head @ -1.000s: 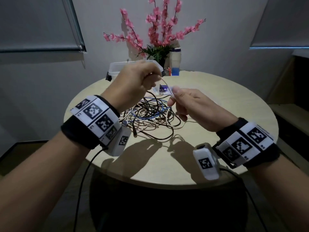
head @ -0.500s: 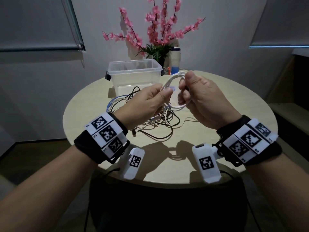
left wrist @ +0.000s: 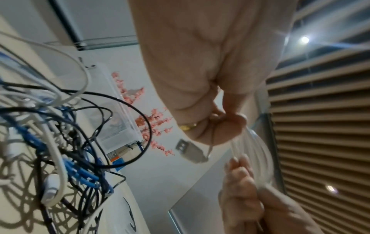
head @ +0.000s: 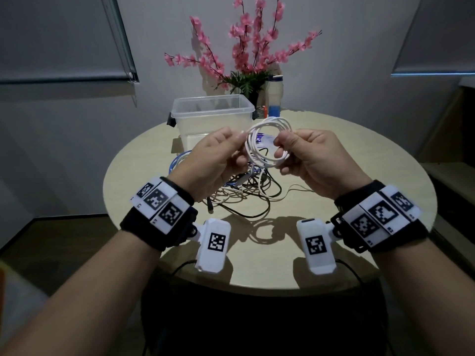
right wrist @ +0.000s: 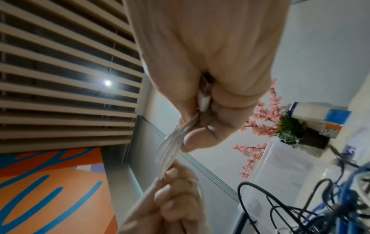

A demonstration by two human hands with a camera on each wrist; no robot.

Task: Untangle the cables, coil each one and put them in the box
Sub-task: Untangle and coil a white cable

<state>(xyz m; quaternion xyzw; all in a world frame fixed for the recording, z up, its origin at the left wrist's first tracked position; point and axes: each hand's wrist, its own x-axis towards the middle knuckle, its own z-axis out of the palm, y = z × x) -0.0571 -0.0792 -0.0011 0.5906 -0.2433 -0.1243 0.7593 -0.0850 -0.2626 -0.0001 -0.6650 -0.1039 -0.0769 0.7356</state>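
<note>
Above the table I hold a white cable coil between both hands. My left hand pinches its left side and my right hand pinches its right side. In the left wrist view a USB plug sticks out below the left hand's fingers. In the right wrist view the white coil runs from my right thumb, with another plug tucked in the palm. A tangle of black, blue and white cables lies on the round table below my hands. The clear plastic box stands open behind it.
A pot of pink flowers and a white bottle with a blue label stand behind the box at the table's far edge. The table's near edge is just under my wrists. Window blinds hang on both sides.
A second ago my left hand was raised in front of the box, drawing a white cable. Now it has come down and both hands hold the cable wound into loops.
</note>
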